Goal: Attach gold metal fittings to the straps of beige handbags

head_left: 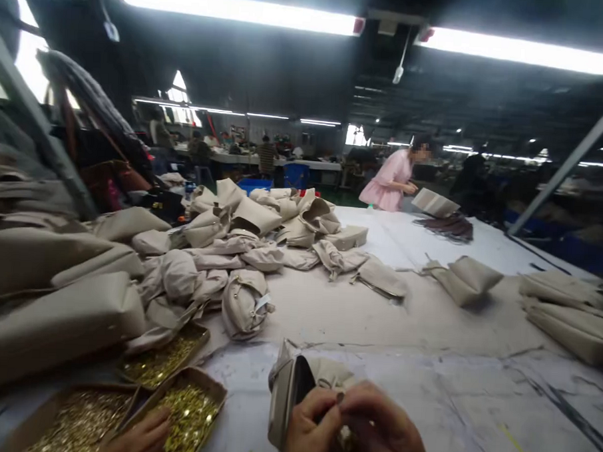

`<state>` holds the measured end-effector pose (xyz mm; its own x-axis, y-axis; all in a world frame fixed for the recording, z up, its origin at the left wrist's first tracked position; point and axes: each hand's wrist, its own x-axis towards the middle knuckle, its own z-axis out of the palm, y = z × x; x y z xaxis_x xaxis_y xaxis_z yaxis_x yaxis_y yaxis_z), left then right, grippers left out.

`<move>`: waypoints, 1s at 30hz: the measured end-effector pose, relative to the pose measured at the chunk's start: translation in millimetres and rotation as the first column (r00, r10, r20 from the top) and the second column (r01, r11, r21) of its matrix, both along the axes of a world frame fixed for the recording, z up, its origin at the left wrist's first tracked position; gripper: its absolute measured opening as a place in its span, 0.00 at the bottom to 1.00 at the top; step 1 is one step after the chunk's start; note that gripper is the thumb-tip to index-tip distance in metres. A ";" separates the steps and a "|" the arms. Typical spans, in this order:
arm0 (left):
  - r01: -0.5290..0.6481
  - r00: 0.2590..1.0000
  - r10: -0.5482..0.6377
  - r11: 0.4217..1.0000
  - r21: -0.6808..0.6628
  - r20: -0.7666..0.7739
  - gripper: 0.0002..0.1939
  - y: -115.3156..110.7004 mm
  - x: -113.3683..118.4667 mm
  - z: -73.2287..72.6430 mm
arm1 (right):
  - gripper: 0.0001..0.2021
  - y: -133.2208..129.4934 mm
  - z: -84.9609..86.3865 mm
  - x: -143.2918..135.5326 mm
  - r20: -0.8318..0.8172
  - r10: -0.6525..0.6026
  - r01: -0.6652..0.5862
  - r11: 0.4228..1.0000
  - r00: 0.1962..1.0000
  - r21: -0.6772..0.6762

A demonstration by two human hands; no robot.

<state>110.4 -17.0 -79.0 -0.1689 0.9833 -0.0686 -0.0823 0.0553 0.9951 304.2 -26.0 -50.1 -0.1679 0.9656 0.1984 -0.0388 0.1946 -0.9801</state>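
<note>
At the bottom centre, a beige bag [280, 405] with a dark strip along its side is between my hands. My left hand [310, 423] is closed against it, thumb and forefinger pinched together. Close beside it, my right hand [387, 423] is also closed, its fingertips meeting the left ones around a small, dull piece [340, 397] too small to name. Part of the bag is hidden behind my fingers. Another person's hand [145, 436] reaches into a tray of gold-coloured metal fittings [193, 408] to the left.
More trays of small fittings [158, 363] [80, 423] stand at the lower left. Beige bags [252, 217] pile up behind them, and others [466, 280] [572, 318] lie on the right. Across the white table [474, 393], a person in pink [391, 180] stands by a stack of pieces [435, 202].
</note>
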 end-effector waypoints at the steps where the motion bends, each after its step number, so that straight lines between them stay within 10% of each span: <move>1: 0.075 0.997 -0.075 0.997 -0.014 0.004 0.22 -0.5 24.9 -4.4 | 0.14 -2.2 -7.8 14.3 -0.012 -0.047 0.046 0.995 0.999 -0.086; 4: 0.212 0.973 -0.201 0.973 -0.087 0.115 0.26 -0.4 67.7 -20.3 | 0.17 -8.7 -32.2 37.4 -0.041 -0.125 0.110 0.957 0.991 -0.270; 9: 0.173 0.978 -0.147 0.967 -0.187 0.145 0.30 4.7 66.6 -34.6 | 0.18 -7.4 -57.8 34.9 -0.177 -0.193 0.116 0.922 0.965 -0.370; 30: 0.153 0.958 -0.160 0.987 -0.048 -0.236 0.26 0.8 83.3 -35.9 | 0.19 -0.9 -61.5 26.2 -0.352 -0.304 0.109 0.872 0.885 -0.478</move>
<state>193.7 -16.2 -114.9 -0.0280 0.9969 -0.0736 0.1693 0.0773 0.9825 330.4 -26.9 -111.6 0.0462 0.9691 -0.2424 -0.4562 -0.1954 -0.8681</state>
